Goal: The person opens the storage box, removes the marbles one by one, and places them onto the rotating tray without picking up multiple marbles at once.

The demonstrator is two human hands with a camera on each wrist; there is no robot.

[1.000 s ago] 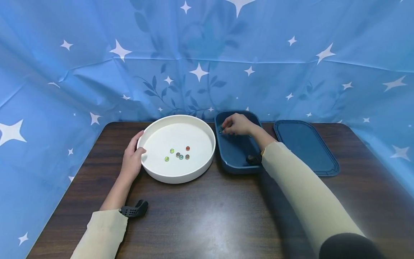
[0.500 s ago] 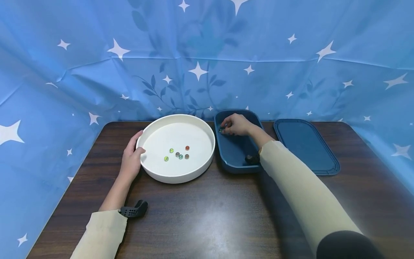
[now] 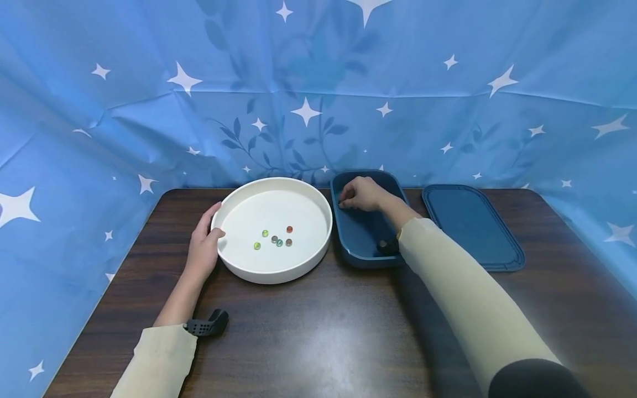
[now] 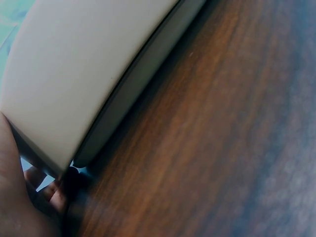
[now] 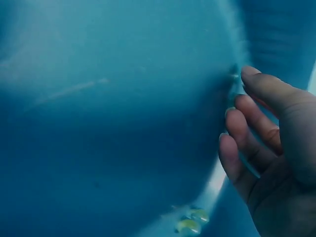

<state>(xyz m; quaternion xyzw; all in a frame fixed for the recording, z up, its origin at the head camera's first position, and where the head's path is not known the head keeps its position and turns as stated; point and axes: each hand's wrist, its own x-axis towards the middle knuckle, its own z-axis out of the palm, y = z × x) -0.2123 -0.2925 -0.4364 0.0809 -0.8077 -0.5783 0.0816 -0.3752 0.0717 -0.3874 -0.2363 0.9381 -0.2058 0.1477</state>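
Note:
My left hand (image 3: 203,247) grips the left side of a round white tray (image 3: 271,276), its thumb over the rim. In the left wrist view, part of that hand (image 4: 19,197) shows at the tray's pale wall (image 4: 74,84). Several glass marbles (image 3: 280,242) lie on the tray floor. Inside a deep blue bin (image 3: 365,260), my right hand (image 3: 364,194) bends its fingers at the left wall. In the right wrist view, a dark greenish glint (image 5: 234,76) sits by the thumb tip; whether it is pinched is unclear. Two yellowish marbles (image 5: 192,220) lie near the bin's edge.
A flat blue lid (image 3: 473,226) lies on the dark wooden table (image 3: 318,331), right of the bin. Behind the table hangs a blue curtain (image 3: 428,127) with white stars. Black straps (image 3: 206,325) are on the wrists.
The right fingers have shifted slightly at the bin's left wall, and the green marble seen beside them earlier is now mostly hidden. My left hand keeps its grip on the tray.

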